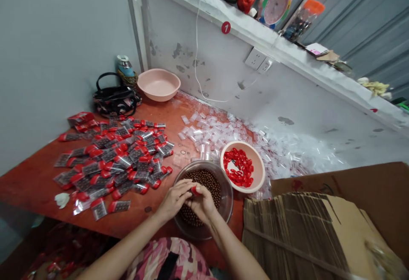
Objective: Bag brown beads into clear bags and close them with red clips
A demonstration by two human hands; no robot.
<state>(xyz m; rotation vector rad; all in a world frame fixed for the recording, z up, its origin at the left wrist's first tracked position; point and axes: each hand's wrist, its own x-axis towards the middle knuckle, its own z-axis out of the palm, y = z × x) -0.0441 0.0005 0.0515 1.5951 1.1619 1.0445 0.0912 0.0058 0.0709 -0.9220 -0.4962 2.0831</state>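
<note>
Just above a glass bowl [230, 199] of brown beads [207, 182], the two hands sit together, the left hand [174, 200] pressed against the right hand [203, 206], which clamps a small red case [194, 191]. Whether the left hand holds anything is hidden. Just beyond the right hand, a pink basin [260, 173] holds more red cases [238, 168], with small clear bags [217, 131] past it. Filled red-capped packets [111, 160] spread left of the left hand across a red tabletop [32, 186], and a cardboard box [319, 229] stands right of the right hand.
</note>
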